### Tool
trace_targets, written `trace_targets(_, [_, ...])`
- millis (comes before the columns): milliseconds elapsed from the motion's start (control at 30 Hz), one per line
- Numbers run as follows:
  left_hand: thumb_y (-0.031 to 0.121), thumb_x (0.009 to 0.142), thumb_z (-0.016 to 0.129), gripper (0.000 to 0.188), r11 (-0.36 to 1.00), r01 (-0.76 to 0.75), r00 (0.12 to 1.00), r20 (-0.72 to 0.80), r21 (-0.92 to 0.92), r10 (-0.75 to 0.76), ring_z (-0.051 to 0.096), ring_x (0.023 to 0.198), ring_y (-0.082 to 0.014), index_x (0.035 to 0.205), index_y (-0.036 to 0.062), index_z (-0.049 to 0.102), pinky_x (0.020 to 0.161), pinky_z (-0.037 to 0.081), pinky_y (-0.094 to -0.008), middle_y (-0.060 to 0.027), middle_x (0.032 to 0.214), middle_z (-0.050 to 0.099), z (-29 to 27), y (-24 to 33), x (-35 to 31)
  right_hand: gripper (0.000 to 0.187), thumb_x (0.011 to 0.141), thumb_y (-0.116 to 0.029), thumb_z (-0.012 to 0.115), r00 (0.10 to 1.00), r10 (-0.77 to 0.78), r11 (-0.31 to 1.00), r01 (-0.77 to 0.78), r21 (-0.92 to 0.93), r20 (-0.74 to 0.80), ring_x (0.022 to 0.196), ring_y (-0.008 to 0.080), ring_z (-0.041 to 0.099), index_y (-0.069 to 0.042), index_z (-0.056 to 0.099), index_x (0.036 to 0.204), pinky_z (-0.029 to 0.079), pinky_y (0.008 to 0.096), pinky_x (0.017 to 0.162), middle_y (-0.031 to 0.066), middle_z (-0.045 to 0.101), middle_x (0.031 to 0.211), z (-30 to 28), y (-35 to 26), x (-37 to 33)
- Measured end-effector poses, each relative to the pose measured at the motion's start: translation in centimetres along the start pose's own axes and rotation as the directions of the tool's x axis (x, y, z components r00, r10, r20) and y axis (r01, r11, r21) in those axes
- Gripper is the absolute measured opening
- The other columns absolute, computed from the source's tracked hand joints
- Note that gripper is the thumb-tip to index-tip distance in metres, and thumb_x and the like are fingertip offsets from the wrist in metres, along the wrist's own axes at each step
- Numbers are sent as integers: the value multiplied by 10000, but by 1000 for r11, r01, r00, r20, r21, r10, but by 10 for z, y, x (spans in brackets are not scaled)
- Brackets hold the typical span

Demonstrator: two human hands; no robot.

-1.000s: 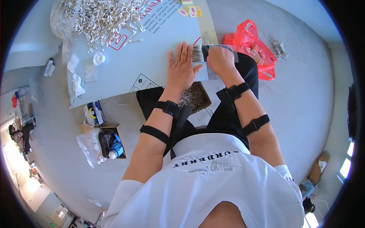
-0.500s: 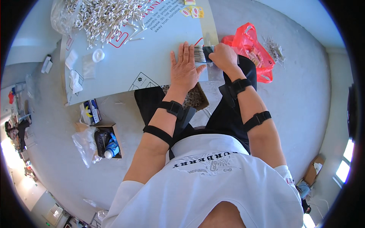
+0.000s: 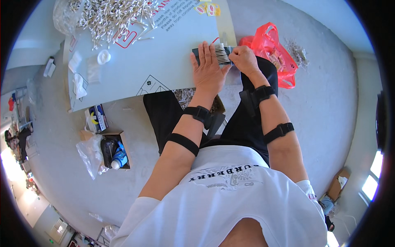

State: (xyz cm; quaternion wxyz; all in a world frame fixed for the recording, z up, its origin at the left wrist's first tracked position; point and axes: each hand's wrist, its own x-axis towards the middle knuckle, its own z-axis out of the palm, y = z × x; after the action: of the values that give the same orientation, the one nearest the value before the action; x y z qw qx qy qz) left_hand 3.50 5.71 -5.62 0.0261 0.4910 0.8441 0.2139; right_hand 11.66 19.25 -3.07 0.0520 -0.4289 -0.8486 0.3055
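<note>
Step in hand, as I read it: squaring up a row of cotton swabs (image 3: 221,53) on a dark strip (image 3: 196,52); both sit at the right end of the tabletop (image 3: 135,61), toward its near edge, row between the two hands; left hand (image 3: 209,68) lies flat over the strip, fingers spread, thumb by the row's near side; right hand (image 3: 245,59) is at the strip's right end, fingers curled in, cannot tell whether they pinch the strip, some clear film or nothing; loose swab pile (image 3: 117,16) is far left on the tabletop, well apart from the hands; red bag (image 3: 268,38) is on the floor to the right; next move, my judgement: calls for light, flat left-hand pressure and a small controlled right-hand action at the strip end, swabs kept parallel; main risk is the row skewing or spilling.
</note>
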Motion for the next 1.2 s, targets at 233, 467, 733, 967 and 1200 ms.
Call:
trace_targets(233, [516, 920, 519, 811, 998, -63, 998, 11, -12, 63, 197, 1461, -325, 1470, -32, 284, 1152, 131, -558, -211, 1556, 241, -2, 5, -3, 214, 708, -251, 618, 999, 0, 999, 2, 43, -35, 729, 333, 670, -61, 711, 739, 540, 416, 692, 169, 672, 740, -1, 0, 0])
trace_targets(467, [482, 922, 534, 781, 995, -99, 995, 36, 15, 98, 213, 1455, -328, 1466, -26, 297, 1155, 153, -541, -206, 1548, 263, -10, 3, -14, 206, 733, -245, 594, 997, -45, 999, 44, -6, -66, 744, 355, 666, -69, 701, 726, 535, 448, 688, 175, 671, 747, 1, -4, -7])
trace_targets(733, [448, 924, 546, 794, 994, -96, 988, 126, 55, 88, 187, 1467, -314, 1492, -13, 236, 1169, 141, -518, -185, 1569, 217, -13, 7, -23, 207, 741, -227, 612, 981, -22, 999, 29, 32, -195, 659, 326, 642, -32, 637, 677, 510, 414, 608, 158, 636, 684, 12, -5, -13])
trace_targets(967, [435, 918, 557, 785, 984, -177, 980, 95, 15, 175, 188, 1468, -308, 1495, 8, 237, 1167, 147, -522, -172, 1567, 225, -13, -4, -14, 209, 763, -245, 578, 994, -49, 999, 48, -8, -102, 774, 363, 669, -71, 693, 748, 534, 459, 705, 186, 675, 777, 2, -11, -12])
trace_targets(1200, [405, 904, 584, 760, 945, -328, 941, 93, -4, 327, 221, 1460, -296, 1485, 26, 276, 1167, 164, -509, -173, 1554, 265, -11, -12, 13, 220, 773, -226, 558, 981, -189, 971, 183, -153, -31, 775, 366, 670, -59, 697, 803, 530, 474, 713, 189, 681, 794, -5, -20, -11])
